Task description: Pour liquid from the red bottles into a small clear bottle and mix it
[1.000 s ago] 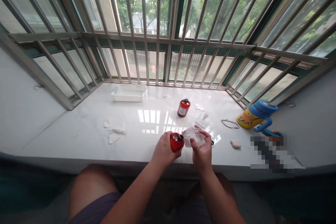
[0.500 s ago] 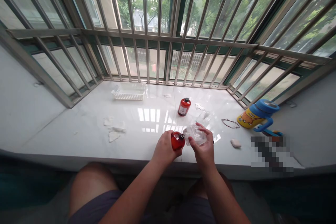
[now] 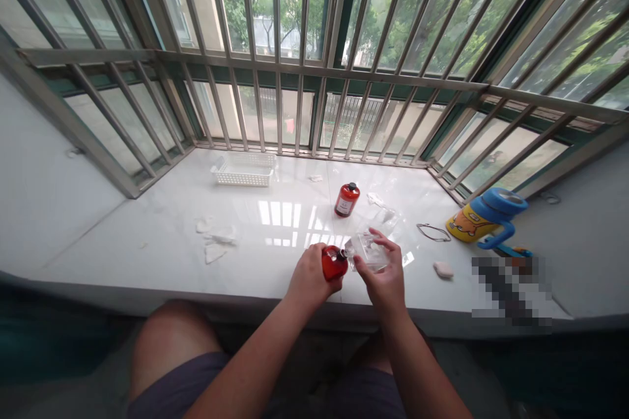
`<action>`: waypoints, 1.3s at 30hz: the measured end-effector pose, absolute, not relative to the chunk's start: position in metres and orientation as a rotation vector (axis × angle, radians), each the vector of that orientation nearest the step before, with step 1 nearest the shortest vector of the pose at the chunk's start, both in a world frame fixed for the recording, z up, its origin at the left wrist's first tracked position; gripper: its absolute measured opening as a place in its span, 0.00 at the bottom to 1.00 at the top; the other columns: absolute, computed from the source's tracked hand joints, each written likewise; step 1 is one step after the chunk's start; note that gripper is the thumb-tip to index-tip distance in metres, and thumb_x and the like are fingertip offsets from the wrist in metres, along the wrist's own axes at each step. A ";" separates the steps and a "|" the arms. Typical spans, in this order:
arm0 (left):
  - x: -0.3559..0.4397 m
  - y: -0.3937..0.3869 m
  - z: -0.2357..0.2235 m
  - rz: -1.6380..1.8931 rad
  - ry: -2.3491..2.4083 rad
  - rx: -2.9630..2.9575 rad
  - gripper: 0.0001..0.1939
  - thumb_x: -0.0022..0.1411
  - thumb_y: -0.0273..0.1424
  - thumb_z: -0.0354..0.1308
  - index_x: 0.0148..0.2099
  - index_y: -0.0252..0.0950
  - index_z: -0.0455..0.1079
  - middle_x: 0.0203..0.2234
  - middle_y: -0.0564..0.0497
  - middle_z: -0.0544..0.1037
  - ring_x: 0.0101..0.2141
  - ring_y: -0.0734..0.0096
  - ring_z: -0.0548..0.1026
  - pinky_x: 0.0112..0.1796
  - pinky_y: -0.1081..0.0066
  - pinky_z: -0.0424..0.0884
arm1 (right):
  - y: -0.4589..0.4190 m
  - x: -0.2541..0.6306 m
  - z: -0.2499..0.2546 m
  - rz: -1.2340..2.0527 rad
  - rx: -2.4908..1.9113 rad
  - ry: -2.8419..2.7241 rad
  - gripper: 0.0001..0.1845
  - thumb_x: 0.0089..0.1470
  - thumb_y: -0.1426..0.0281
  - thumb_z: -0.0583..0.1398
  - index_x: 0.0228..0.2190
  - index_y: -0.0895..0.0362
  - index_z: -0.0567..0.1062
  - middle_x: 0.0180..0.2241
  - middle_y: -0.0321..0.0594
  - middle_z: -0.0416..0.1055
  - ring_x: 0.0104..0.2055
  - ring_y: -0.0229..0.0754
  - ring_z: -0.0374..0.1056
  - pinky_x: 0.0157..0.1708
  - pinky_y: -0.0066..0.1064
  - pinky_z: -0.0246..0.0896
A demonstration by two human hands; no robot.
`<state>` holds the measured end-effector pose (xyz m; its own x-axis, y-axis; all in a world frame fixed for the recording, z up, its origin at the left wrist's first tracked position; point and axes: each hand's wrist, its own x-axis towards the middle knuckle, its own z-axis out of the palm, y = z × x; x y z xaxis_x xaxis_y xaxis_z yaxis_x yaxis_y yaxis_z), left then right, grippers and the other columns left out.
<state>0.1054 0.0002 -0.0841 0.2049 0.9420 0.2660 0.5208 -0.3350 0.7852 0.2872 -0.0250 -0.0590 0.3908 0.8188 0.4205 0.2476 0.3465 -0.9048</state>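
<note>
Head view, looking down over a white stone window sill [image 3: 147,242]. Left hand [image 3: 310,277] clenched round a small red bottle [image 3: 334,263], fingers and palm covering most of it, dark neck end pointing toward the other hand. Right hand [image 3: 386,273] grasping a clear plastic piece [image 3: 368,252], fingers spread over its top; possibly a packaging insert, exact shape hard to tell. Bottle neck and plastic piece almost touching, can't tell if in contact. Both held near the front of the sill, between the knees and the middle; can't tell if either rests on it.

Handling, my judgement: bottle looks hard-walled and glossy, so firm but maybe slippery, with some weight if filled; best held round the body. Plastic piece looks light, thin and fairly stiff, could flex or crack; safest taken by its edges.

Outward: a second red bottle [image 3: 346,200] stands upright with a black cap, beyond the hands. Clear plastic scraps [image 3: 382,208] lie just right of it. Further right, a thin wire loop [image 3: 433,232], a small white lump [image 3: 443,270], a yellow cartoon-printed cup [image 3: 466,224] and a roll of blue tape [image 3: 501,201] on top of it. Left of the hands, torn white paper scraps [image 3: 213,242]. Back by the glass, a white mesh plastic basket [image 3: 243,170]. Steel window bars [image 3: 275,59] run behind everything.
</note>
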 end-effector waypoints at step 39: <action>0.107 0.000 -0.088 1.061 1.364 1.927 0.33 0.52 0.33 0.72 0.57 0.41 0.63 0.49 0.46 0.77 0.49 0.53 0.77 0.52 0.56 0.75 | -0.026 0.286 -0.042 0.344 -1.196 -1.334 0.26 0.53 0.62 0.73 0.50 0.48 0.71 0.64 0.49 0.68 0.68 0.59 0.65 0.64 0.60 0.64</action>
<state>0.1068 0.0002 -0.0876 0.1752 0.9415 0.2880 0.5111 -0.3370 0.7907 0.2858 -0.0262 -0.0418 0.2866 0.7822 0.5533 0.4172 0.4180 -0.8070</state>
